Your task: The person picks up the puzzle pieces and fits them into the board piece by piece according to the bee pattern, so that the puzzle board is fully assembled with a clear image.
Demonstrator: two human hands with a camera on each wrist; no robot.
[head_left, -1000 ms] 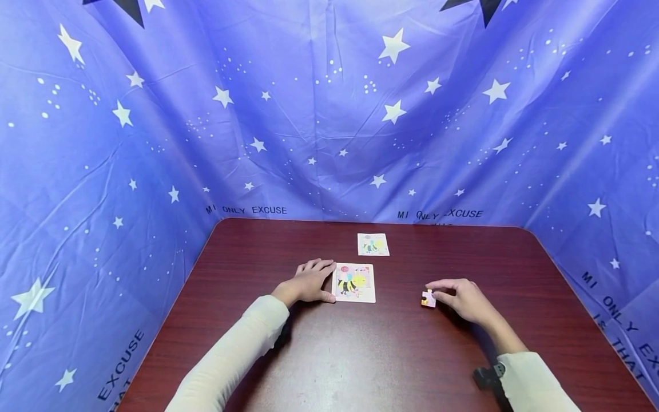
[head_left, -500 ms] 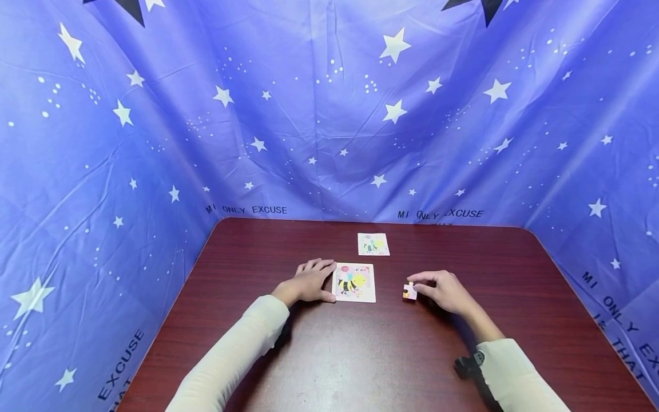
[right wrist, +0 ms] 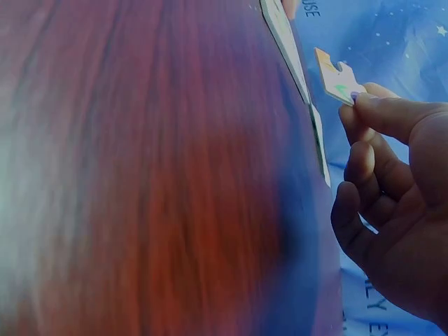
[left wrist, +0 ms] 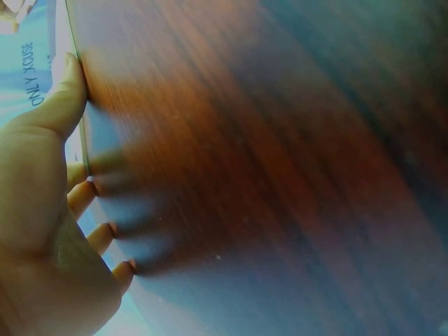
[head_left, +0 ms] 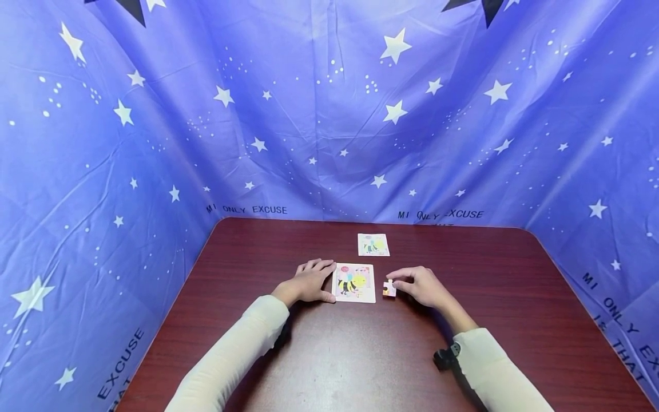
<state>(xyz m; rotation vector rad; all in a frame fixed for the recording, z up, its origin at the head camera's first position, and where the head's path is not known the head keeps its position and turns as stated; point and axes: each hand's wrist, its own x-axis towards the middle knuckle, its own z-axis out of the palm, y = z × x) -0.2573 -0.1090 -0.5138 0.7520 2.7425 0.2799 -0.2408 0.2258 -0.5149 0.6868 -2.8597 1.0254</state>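
A square bee puzzle (head_left: 354,282) in a pale tray lies flat on the table. My left hand (head_left: 310,281) rests along its left side, with the thumb at the near corner and the fingers spread toward the far one. In the left wrist view, the thumb of that hand (left wrist: 42,168) touches the tray's edge. My right hand (head_left: 423,286) pinches a puzzle piece (head_left: 389,288) between thumb and fingers, just right of the tray and apart from it. The right wrist view shows the piece (right wrist: 336,78) tilted above the table, its orange corner uppermost.
Behind the tray lies a paler card (head_left: 373,245) with a similar bee picture. The dark red wooden table (head_left: 329,355) ends at the back against a blue star-printed curtain (head_left: 309,114), which also closes off both sides.
My right hand has moved left with the puzzle piece, from well right of the tray to close beside it. The left hand and the tray have stayed in place.
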